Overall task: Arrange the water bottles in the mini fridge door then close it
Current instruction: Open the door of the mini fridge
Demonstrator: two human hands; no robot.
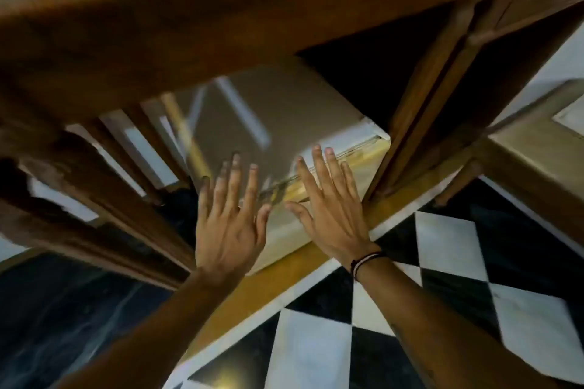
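Observation:
The mini fridge (278, 114) stands inside a wooden cabinet, seen from above and blurred by motion. Its grey reflective top faces me, and the pale door edge (363, 164) runs along its front. My left hand (230, 224) is flat with fingers spread over the front left of the fridge. My right hand (328, 208), with a thin band at the wrist, is spread the same way over the door edge. Neither hand holds anything. No water bottles are visible.
A brown wooden countertop (189, 19) overhangs the fridge. An open wooden cabinet door (433, 98) stands to the right, and wooden slats (104, 174) to the left. A black and white checkered floor (442, 278) lies below, with a yellow strip (268, 287) along the cabinet base.

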